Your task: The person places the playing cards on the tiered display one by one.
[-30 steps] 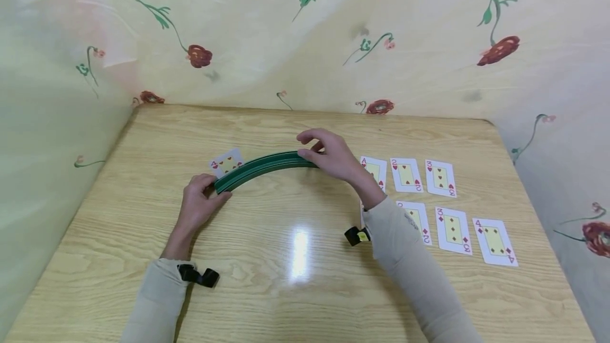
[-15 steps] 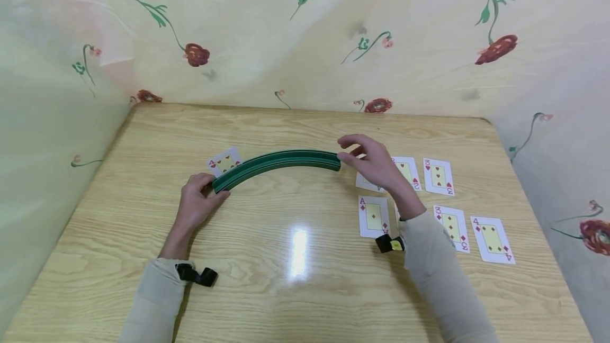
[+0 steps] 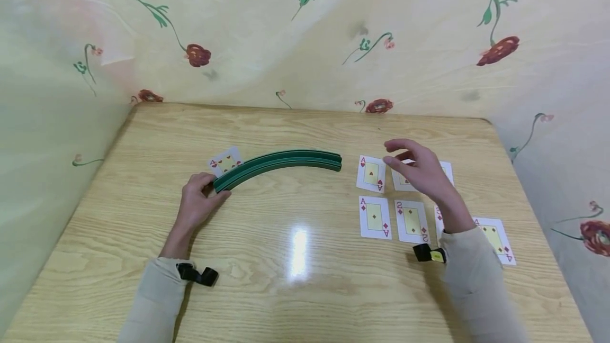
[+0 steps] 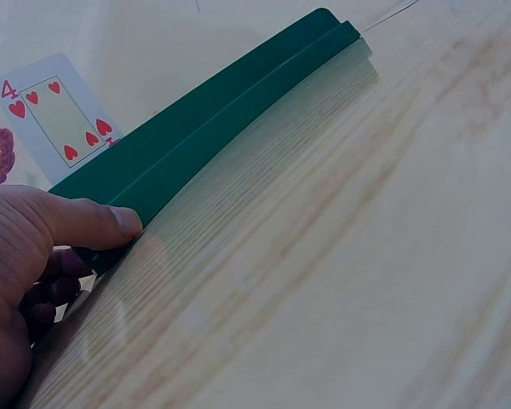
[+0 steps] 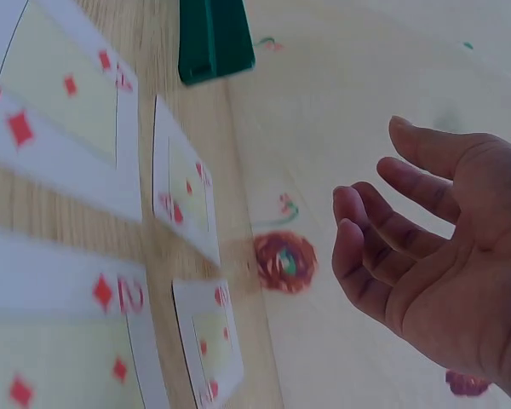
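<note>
Right of centre in the head view, the ace of diamonds (image 3: 375,217), two of diamonds (image 3: 411,221) and four of diamonds (image 3: 497,240) lie in one row. Left of centre, the left hand (image 3: 197,200) pinches the left end of a curved green card holder (image 3: 281,160) arching across mid-frame. Near the ace of hearts (image 3: 371,173), centre right, the right hand (image 3: 419,171) has loosely bent fingers, holding nothing. The four of hearts (image 3: 225,162), upper left of centre, sits partly hidden behind the holder. Flowered cloth (image 3: 267,30) fills the top.

Rack (image 3: 281,159), green, grooved: is curving, left end sitting in left grip (image 3: 201,202). Four of hearts (image 3: 224,162): is lying face up, partly behind rack. Ace of hearts (image 3: 371,174): is lying near right grip (image 3: 421,171).
</note>
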### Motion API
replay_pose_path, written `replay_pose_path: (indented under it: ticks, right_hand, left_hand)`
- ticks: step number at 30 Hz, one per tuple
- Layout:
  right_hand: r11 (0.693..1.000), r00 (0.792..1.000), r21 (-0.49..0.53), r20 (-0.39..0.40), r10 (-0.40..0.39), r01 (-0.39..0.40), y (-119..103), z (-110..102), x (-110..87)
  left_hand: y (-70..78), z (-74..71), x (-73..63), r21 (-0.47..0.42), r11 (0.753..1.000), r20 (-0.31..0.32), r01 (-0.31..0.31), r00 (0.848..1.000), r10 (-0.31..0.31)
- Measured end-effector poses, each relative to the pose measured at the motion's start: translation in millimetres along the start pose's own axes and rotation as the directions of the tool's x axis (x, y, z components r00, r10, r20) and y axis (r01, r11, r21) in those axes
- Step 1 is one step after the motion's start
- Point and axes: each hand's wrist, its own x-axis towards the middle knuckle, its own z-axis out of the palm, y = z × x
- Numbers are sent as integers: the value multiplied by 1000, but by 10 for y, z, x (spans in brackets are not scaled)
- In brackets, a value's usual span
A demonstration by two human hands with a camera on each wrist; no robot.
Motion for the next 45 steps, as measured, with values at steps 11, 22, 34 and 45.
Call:
replay_pose_path:
  ticks: [11, 22, 34, 45]
  right_hand:
    - [993, 993, -86, -88, 78, -86, 438, -398, -459]
    - [977, 979, -122, -125, 162, -178, 797, -639, -813]
    - [962, 974, -174, -127, 188, -209, 1102, -806, -1137]
    - [932, 955, -210, -86, 284, -296, 1242, -844, -1389]
  left_hand:
    - [7, 2, -2, 10, 1000, -6, -15, 1000, 15]
    - [4, -4, -21, 21, 1000, -1, 2, 1000, -2]
    - [15, 2, -25, 25, 1000, -4, 8, 1000, -8]
    - [19, 16, -25, 36, 999, -18, -6, 1000, 7]
